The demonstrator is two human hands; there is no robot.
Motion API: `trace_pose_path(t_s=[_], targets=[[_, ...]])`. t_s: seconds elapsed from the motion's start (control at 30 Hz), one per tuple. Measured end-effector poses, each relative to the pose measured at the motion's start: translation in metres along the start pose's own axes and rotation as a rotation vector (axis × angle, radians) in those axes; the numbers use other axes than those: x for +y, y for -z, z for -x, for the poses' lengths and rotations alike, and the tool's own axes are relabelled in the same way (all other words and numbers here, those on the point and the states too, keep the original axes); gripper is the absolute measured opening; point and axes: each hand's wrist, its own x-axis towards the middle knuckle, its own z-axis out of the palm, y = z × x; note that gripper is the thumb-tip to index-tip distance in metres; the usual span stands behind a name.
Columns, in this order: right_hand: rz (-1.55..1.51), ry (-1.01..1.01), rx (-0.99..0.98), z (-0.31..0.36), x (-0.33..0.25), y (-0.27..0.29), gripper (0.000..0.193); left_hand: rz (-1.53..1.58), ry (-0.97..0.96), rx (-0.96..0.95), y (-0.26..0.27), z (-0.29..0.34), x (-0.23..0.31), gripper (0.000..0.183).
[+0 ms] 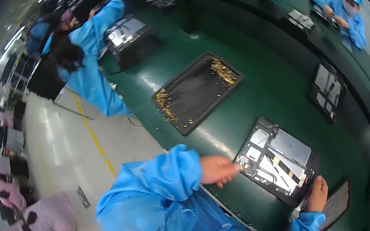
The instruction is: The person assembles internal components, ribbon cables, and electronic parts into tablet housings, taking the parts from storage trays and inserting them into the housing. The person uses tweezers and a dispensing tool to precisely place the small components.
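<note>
Head view: the open device lay on the green surface, set in from the near edge that ran alongside my body, its pale and silver inner parts facing up. My left hand was at its left corner, the fingertips bunched close together; whether they pinched some small part there was too small to tell. My right hand was at the opposite corner, its fingers curled against the rim; I could not tell whether they were clamped on it or just steadied it.

I judged that corner under my left fingers the likeliest trouble spot: a pull at a bad angle could have torn something thin or bent a connector. Had my right fingers been only resting there, a hard tug could have swung the whole device and dragged it toward the surface's near edge.

Farther along, toward the surface's far end, sat a black tray with small gold-coloured pieces heaped at its two ends. One of its corners pointed at the near edge, so a careless sweep of my left sleeve could have knocked it and scattered pieces, some perhaps into the device. Just beside my right hand lay a dark panel, which my wrist could have nudged.
</note>
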Motion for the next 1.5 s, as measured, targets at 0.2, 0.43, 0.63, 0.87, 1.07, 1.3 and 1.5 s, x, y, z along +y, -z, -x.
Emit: trace_pose_path(t_s=[0.2,0.43,0.63,0.87,1.07,1.3,1.5], targets=[[0.085,-0.084,-0.071,0.036,0.001,-0.007,0.049,0.041,-0.114,0.419,0.007,-0.023,-0.015,0.039],[0.13,0.012,0.006,0.04,0.026,-0.005,0.039,-0.172,-0.185,0.448,-0.011,-0.044,-0.001,0.041],[0.673,0.137,0.477,0.067,0.042,0.057,0.035,-0.135,-0.255,0.447,-0.004,-0.058,-0.002,0.039],[0.894,-0.031,0.5,0.083,0.059,0.069,0.035,-0.363,-0.211,0.389,-0.003,-0.09,0.028,0.039],[0.888,-0.063,0.609,0.085,0.08,0.085,0.031,-0.699,-0.239,0.36,-0.003,-0.118,0.063,0.041],[0.745,0.01,0.531,0.075,0.088,0.092,0.027,-0.618,-0.214,0.472,-0.012,-0.125,0.068,0.043],[0.471,0.001,0.641,0.092,0.064,0.08,0.026,-0.786,-0.305,0.466,0.001,-0.106,0.041,0.048]])
